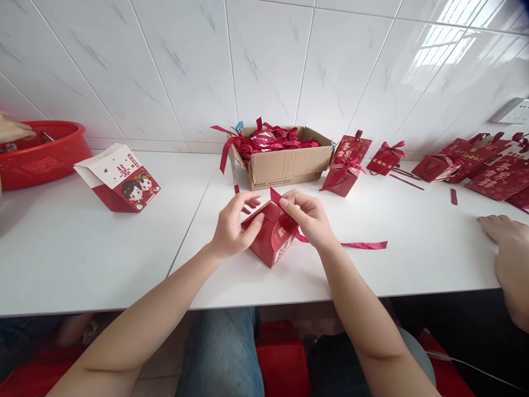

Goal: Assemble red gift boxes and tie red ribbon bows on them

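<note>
A small red gift box (266,234) with gold lettering stands on the white table in front of me. My left hand (236,226) is around its left side, thumb against the near face and fingers curved behind the top edge. At the box's upper right, my right hand (306,216) pinches a dark red ribbon (363,245) between thumb and fingers. One ribbon end sticks up past the thumb, and the other trails to the right over the table. Part of the ribbon is hidden behind my right hand.
A cardboard box (285,167) full of red ribbons stands against the tiled wall. Finished-looking boxes with bows (346,168) stand at right. A white-and-red box (124,182) and red basket (49,157) are at left. Another person's hand (504,231) rests at the right.
</note>
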Action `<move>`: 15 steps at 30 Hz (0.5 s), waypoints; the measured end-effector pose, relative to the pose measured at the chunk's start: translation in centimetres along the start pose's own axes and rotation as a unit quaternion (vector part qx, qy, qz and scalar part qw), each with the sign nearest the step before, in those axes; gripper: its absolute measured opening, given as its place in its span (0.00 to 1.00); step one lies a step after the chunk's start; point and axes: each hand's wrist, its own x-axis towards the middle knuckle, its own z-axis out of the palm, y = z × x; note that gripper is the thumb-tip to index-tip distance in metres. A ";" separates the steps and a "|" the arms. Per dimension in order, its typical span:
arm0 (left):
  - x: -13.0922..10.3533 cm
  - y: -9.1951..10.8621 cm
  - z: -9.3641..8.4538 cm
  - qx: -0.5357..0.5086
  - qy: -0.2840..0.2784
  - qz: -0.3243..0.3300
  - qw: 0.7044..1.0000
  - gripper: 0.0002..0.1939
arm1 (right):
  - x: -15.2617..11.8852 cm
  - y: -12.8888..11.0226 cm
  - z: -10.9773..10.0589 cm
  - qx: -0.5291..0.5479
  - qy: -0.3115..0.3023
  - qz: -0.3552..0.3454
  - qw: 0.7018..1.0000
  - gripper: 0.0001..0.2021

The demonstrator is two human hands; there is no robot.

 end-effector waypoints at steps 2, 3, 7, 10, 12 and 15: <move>0.1 -0.1 0.0 -0.023 0.017 -0.071 0.997 0.12 | 0.1 0.3 0.0 0.001 0.003 0.017 1.000 0.16; 0.1 -0.1 -0.1 -0.036 0.029 -0.102 0.994 0.10 | 0.2 0.4 -0.1 0.002 -0.006 0.027 1.000 0.16; 0.5 0.1 -0.2 -0.093 0.052 -0.183 0.977 0.10 | 0.4 0.4 -0.2 -0.003 -0.045 0.064 0.997 0.16; 0.5 0.2 -0.2 -0.116 0.046 -0.196 0.973 0.10 | 0.5 0.4 -0.2 0.001 -0.059 0.088 0.994 0.17; 0.5 0.3 -0.2 -0.120 0.038 -0.183 0.975 0.11 | 0.5 0.4 -0.2 0.008 -0.069 0.100 0.993 0.17; 0.4 0.5 -0.2 -0.112 0.028 -0.165 0.980 0.12 | 0.5 0.4 -0.2 0.008 -0.080 0.106 0.991 0.17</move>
